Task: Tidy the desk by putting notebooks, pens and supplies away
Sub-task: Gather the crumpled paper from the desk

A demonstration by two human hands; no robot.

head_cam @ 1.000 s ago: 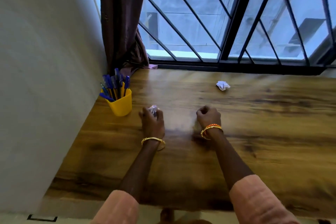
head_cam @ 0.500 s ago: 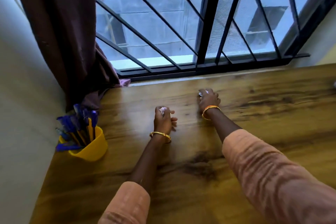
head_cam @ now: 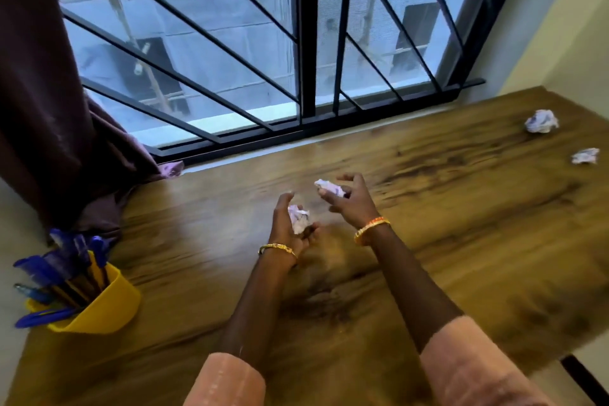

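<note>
My left hand (head_cam: 290,227) is turned palm up above the wooden desk (head_cam: 461,241) and cradles a crumpled paper ball (head_cam: 299,217) in loosely curled fingers. Just to its right my right hand (head_cam: 352,201) pinches a second crumpled paper ball (head_cam: 329,187) with thumb and fingertips, the other fingers spread. Both hands hover over the middle of the desk. Two more paper balls lie at the far right: a larger one (head_cam: 541,121) and a smaller one (head_cam: 585,155).
A yellow cup (head_cam: 99,306) full of blue pens (head_cam: 56,267) stands at the desk's left edge by the wall. A dark curtain (head_cam: 49,92) hangs at the back left. A barred window (head_cam: 306,43) runs along the desk's far edge.
My right hand has lifted the paper ball off the desk. My left hand has turned palm up with its ball. The view has swung right, showing two more paper balls.
</note>
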